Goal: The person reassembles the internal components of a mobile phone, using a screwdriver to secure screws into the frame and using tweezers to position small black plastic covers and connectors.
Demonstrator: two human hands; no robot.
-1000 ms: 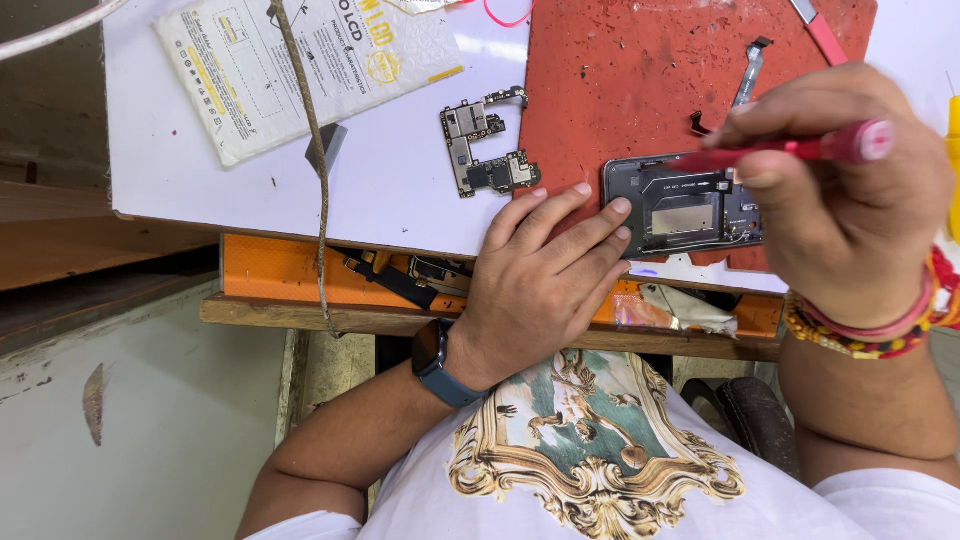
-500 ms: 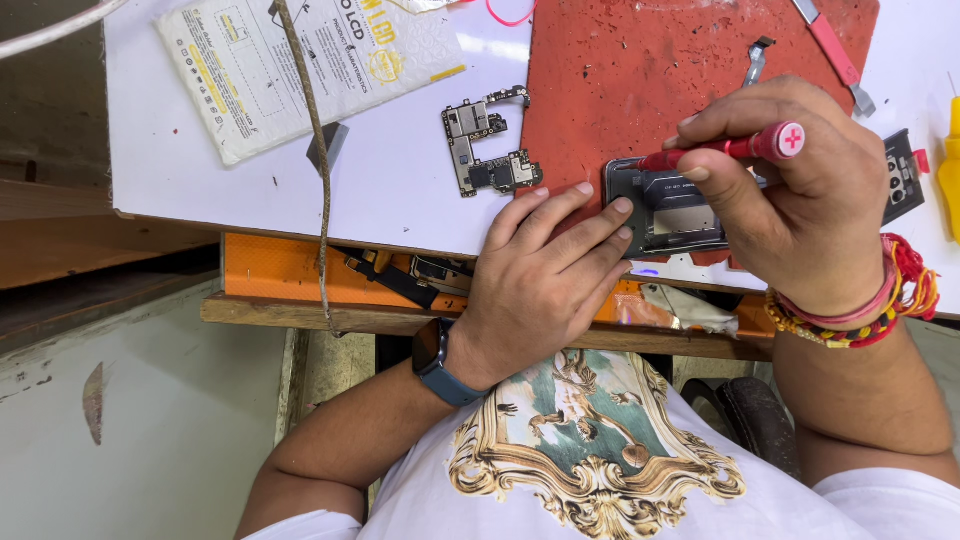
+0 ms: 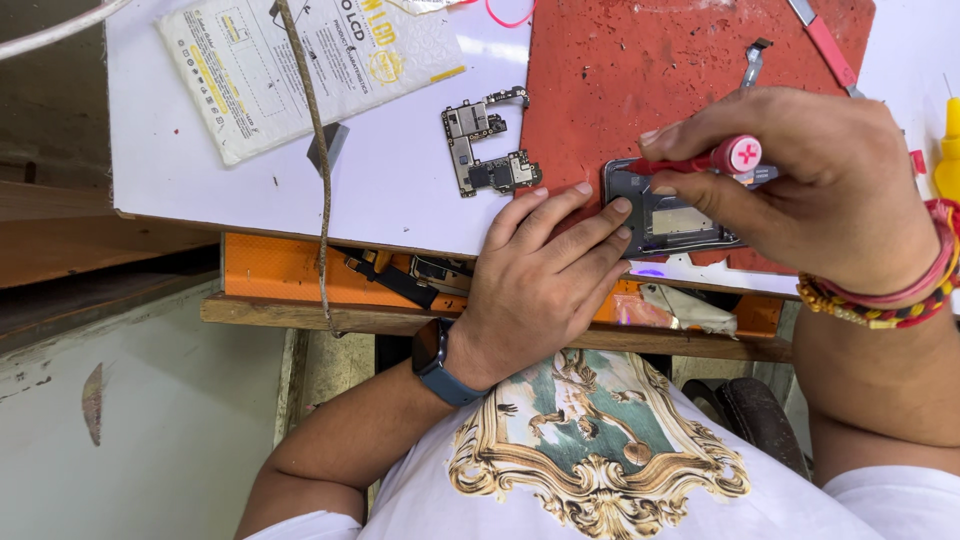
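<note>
Two bare hands work at the near edge of a white tabletop (image 3: pixel 400 190). The right hand (image 3: pixel 800 190) is curled narrow around a red screwdriver (image 3: pixel 700 160), thumb and forefinger pinching its shaft, its round pink cap with a cross mark facing up; the tip points left, down onto an opened phone (image 3: pixel 670 215). The phone lies flat with its back off, just under and to the left of that hand, half on a red work mat (image 3: pixel 640 70) and close to the tabletop's edge. The left hand (image 3: pixel 540 285) rests flat and loosely spread, holding nothing; its fingertips (image 3: pixel 620 207) press against the phone's left end, the palm hanging over the edge. A dark smartwatch (image 3: pixel 432 360) sits on that wrist, and coloured thread bracelets (image 3: pixel 900 300) ring the right wrist.

Beyond the left hand's fingers, just apart from them, lies a loose circuit board (image 3: pixel 485 145). Farther off to its left is a white printed packet (image 3: pixel 300 60). Past the right hand on the mat lie metal tweezers (image 3: pixel 750 60), and a yellow bottle (image 3: pixel 948 150) stands to that hand's right.
</note>
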